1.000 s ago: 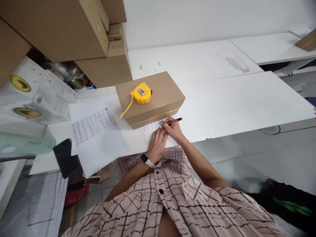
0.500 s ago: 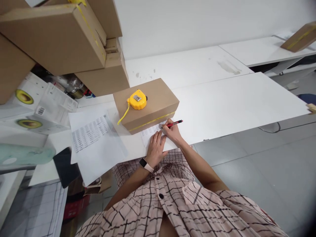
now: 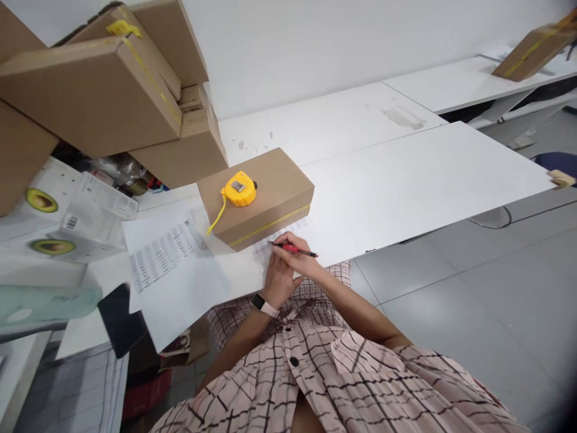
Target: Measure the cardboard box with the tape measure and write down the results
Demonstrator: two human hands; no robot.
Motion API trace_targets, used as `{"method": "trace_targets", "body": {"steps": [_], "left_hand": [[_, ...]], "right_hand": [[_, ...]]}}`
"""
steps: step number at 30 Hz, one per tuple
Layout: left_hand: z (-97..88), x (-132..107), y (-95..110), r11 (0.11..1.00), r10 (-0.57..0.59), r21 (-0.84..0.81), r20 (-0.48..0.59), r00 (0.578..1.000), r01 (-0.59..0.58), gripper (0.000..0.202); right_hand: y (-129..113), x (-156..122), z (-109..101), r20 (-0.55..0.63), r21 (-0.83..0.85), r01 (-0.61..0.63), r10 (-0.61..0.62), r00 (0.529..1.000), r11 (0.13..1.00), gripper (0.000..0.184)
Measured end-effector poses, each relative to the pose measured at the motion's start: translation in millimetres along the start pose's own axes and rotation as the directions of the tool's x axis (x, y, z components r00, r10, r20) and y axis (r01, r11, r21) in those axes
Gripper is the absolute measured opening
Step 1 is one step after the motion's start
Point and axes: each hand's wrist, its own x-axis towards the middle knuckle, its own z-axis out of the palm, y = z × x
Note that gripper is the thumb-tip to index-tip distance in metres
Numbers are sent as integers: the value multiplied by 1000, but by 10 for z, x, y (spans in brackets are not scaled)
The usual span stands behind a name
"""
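A red and black pen [image 3: 295, 248] is gripped in my right hand [image 3: 297, 258], its tip pointing left over a printed sheet [image 3: 303, 226]. My left hand [image 3: 278, 280] lies flat on the lower part of that sheet, its fingertips partly covered by the right hand. Just beyond the hands sits a closed brown cardboard box [image 3: 265, 192] with yellow tape along its edge; it hides part of the sheet. On top of the box rests a yellow tape measure [image 3: 240, 189], its yellow strap hanging toward the box's left edge.
Larger printed papers [image 3: 180, 282] lie left of the box, overhanging the table's front edge. Stacked cardboard boxes [image 3: 90, 96] and white cartons with avocado pictures [image 3: 85, 210] crowd the left. A dark flat object [image 3: 121, 319] is below them. Another taped box [image 3: 525, 53] stands far right on the white table [image 3: 406, 180].
My right hand has moved left with the pen, from the sheet's right side to above my left fingers. The view has shifted slightly; the box and tape measure stay put.
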Motion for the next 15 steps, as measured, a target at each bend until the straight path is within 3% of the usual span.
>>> {"method": "trace_targets", "body": {"steps": [3,7,15], "left_hand": [[-48,-37,31,998,14,62,1,1000,-14,74],[-92,-45,70,985,30,172,16,999,-32,73],[-118,-22,90,978,19,208,54,998,-30,75]], "right_hand": [[58,193,-199,-17,5,-6,6,1000,1000,23],[180,384,-431,-54,24,-16,17,998,1000,21],[315,489,-414,-43,-12,-34,33,999,999,25]]}}
